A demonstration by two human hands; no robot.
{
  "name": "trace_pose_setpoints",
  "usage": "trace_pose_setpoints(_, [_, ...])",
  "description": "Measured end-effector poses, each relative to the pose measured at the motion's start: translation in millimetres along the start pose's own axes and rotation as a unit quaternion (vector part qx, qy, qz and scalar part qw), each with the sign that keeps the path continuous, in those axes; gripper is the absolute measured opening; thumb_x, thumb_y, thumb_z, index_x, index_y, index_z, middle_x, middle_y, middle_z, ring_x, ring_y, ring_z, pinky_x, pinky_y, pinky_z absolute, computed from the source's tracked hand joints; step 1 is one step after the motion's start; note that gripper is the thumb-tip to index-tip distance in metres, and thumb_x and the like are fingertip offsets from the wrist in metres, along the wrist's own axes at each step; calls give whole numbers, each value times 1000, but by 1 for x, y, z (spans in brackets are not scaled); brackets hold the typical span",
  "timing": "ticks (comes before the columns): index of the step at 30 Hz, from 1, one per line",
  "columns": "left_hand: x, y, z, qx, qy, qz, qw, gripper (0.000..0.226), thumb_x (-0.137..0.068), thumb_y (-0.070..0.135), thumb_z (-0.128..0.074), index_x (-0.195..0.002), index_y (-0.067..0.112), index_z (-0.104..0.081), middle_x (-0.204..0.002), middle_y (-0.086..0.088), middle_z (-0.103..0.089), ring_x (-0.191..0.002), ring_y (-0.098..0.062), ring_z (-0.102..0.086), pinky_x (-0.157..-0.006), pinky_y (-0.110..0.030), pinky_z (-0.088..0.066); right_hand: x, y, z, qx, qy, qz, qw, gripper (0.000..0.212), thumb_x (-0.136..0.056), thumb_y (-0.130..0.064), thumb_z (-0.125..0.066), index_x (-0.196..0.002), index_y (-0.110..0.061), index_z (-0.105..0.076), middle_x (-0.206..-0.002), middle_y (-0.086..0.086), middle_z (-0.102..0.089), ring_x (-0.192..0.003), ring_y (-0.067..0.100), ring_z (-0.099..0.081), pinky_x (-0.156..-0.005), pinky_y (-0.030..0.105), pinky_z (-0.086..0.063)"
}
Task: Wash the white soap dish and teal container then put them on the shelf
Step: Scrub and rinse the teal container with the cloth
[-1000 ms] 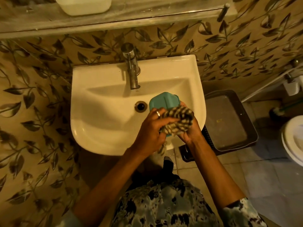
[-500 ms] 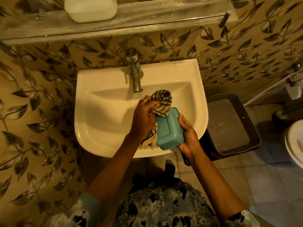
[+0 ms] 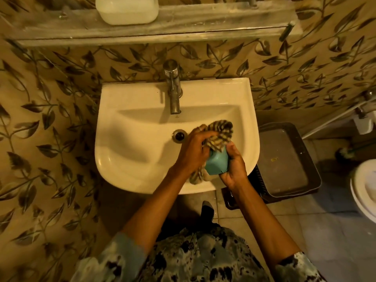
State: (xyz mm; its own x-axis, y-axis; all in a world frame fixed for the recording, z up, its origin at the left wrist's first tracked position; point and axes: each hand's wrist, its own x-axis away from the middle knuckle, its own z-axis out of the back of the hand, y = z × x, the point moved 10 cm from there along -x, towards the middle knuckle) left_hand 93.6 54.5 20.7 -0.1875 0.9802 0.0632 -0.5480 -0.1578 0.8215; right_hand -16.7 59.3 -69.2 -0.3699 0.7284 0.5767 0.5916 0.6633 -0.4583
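Observation:
The teal container (image 3: 216,162) is held over the right front part of the white sink (image 3: 130,163), tilted with its base toward me. My right hand (image 3: 234,165) grips its right side from below. My left hand (image 3: 193,149) holds a striped cloth (image 3: 220,133) bunched against the container's top end; a tail of the cloth hangs below my wrist. The white soap dish (image 3: 127,10) rests on the shelf (image 3: 203,27) above the sink, left of centre.
A metal tap (image 3: 173,90) stands at the sink's back, the drain (image 3: 179,135) just left of my hands. A dark bin with a flat lid (image 3: 284,159) sits right of the sink. A toilet rim (image 3: 364,192) shows at the far right. Leaf-patterned tiles cover the wall.
The container turned from lying on its side to base-toward-me. The cloth moved from the container's upper left corner to its far end. My view shifted up, showing more shelf.

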Motion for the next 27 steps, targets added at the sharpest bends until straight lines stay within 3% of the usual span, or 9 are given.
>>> trace_pose_setpoints(3, [-36, -18, 12, -40, 25, 25, 999, 45, -81, -4, -49, -121, 11, -63, -132, -20, -54, -126, -33, -47, -108, -35, -36, 1, 3, -8, 38, -24, 1, 999, 66, -74, -34, -73, -131, -11, -49, -111, 12, -68, -95, 25, -68, -82, 44, -57])
trace_pose_setpoints(5, [-43, -38, 13, -44, 15, 50, 998, 42, -82, 6, -47, -121, 11, -63, -132, -19, -55, -124, -32, -49, -107, -39, -38, 3, 6, -10, 51, -39, -5, 998, 77, -66, -37, -81, -132, -13, -49, -120, 14, -63, -103, 29, -64, -90, 48, -54])
trace_pose_setpoints(10, [-6, -95, 20, -48, -47, 133, 989, 40, -89, 34, -48, -108, 3, -64, -104, -17, -65, -97, -30, -61, -75, -25, -43, -1, -7, -1, -62, -43, -40, 996, 49, -74, -30, -72, -117, -8, -66, -118, 16, -67, -106, 30, -66, -88, 49, -54])
trace_pose_setpoints(13, [12, -123, 51, -26, 20, 163, 986, 21, -86, 5, -60, -105, -4, -66, -107, -21, -67, -100, -32, -63, -65, -9, -42, -14, -41, -5, 8, -15, 34, 999, 96, -51, -37, -90, -135, -10, -50, -134, 18, -55, -125, 36, -51, -102, 60, -40])
trace_pose_setpoints(15, [12, -132, 83, -1, 96, 183, 978, 21, -79, -6, -63, -99, -2, -67, -103, -19, -69, -95, -28, -63, -69, -13, -43, -21, -50, -12, 32, -6, 55, 998, 106, -45, -41, -91, -137, -13, -46, -135, 17, -53, -127, 39, -47, -103, 63, -36])
trace_pose_setpoints(18, [-6, -143, 140, 15, 192, 209, 959, 34, -72, -4, -71, -103, 6, -62, -103, -12, -66, -92, -23, -61, -75, -25, -47, -27, -55, -19, 38, -2, 61, 997, 109, -44, -42, -90, -138, -12, -45, -137, 17, -53, -126, 39, -48, -103, 66, -35])
trace_pose_setpoints(22, [-55, -115, 205, 23, 233, 138, 962, 47, -70, -9, -71, -112, 3, -54, -101, -7, -59, -89, -14, -57, -70, -18, -50, -26, -53, -24, 59, 10, 56, 997, 109, -49, -43, -88, -142, -12, -40, -142, 19, -47, -127, 41, -47, -100, 68, -35])
trace_pose_setpoints(24, [-81, -91, 225, -7, 231, 84, 969, 47, -74, -8, -66, -117, 1, -51, -105, -3, -55, -94, -10, -53, -76, -14, -48, -25, -53, -25, 75, 22, 54, 995, 96, -59, -39, -83, -141, -11, -40, -135, 18, -52, -116, 36, -57, -89, 60, -50])
trace_pose_setpoints(27, [-121, -74, 235, -96, 198, 28, 975, 50, -75, 1, -66, -122, 9, -53, -118, -8, -59, -109, -20, -56, -93, -27, -47, -32, -53, -22, 82, 26, 57, 995, 64, -80, -33, -61, -138, -11, -44, -124, 13, -58, -101, 29, -63, -74, 46, -59])
